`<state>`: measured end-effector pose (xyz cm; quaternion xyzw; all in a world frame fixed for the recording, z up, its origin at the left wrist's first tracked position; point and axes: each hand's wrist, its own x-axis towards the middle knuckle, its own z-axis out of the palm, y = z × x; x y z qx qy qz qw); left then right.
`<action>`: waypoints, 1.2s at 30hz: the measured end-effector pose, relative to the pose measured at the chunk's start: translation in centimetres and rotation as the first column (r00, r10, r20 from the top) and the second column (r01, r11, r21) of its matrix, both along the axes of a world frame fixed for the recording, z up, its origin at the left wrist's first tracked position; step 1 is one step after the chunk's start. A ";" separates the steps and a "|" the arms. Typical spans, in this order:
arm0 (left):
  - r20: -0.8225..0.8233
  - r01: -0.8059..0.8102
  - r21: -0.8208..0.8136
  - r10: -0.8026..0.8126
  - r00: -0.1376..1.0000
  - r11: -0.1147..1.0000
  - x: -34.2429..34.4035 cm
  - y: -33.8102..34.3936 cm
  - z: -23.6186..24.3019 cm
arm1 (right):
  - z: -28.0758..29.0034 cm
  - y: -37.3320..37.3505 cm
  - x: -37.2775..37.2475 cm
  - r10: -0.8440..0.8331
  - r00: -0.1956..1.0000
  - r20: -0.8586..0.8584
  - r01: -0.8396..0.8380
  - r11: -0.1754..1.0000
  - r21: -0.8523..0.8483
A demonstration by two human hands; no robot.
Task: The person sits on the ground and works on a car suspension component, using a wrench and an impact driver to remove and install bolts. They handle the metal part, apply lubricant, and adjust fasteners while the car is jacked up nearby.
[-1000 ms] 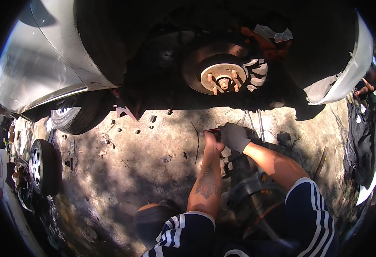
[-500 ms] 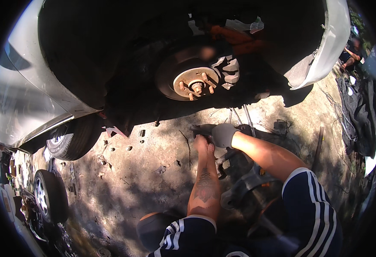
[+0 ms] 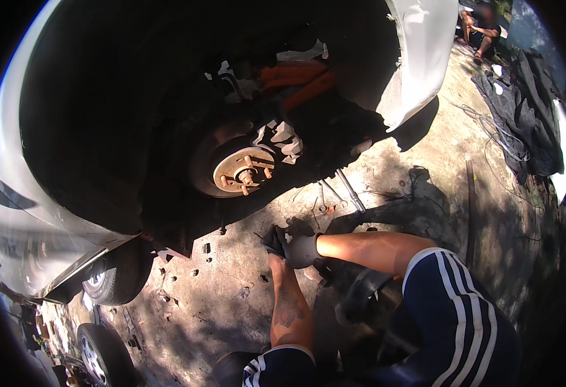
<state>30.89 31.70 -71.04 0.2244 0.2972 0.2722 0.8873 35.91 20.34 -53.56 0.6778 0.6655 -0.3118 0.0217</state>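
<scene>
My left hand [image 3: 275,242] is in a dark glove, with the wrist bare below it. Against it is my right hand [image 3: 303,250], in a grey glove, its fingers closed at the left glove's edge. How the left fingers are bent is hard to see in the dark overlap. Both hands are over the ground, below a raised car's open wheel arch. Inside the arch is a rusty wheel hub [image 3: 244,169] with bare studs, a dark brake disc [image 3: 204,169] and a brake caliper [image 3: 285,140].
Metal wrenches [image 3: 350,191] lie on the ground beyond my hands. Several small nuts [image 3: 196,273] are scattered to the left, near a loose wheel [image 3: 96,355]. A long bar [image 3: 470,206] and a black cloth [image 3: 533,122] lie at the right. A person [image 3: 483,29] sits far right.
The view has shifted, so the hub now stands farther left and lower. My left hand's bare skin showed more before; now the dark glove covers more of it, with my right hand against it.
</scene>
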 end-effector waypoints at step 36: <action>0.090 -0.087 -0.349 0.126 0.988 0.933 -2.4 -3.0 7.3 | 0.4 -3.4 -0.7 -0.324 0.917 -0.231 0.398 0.760 0.515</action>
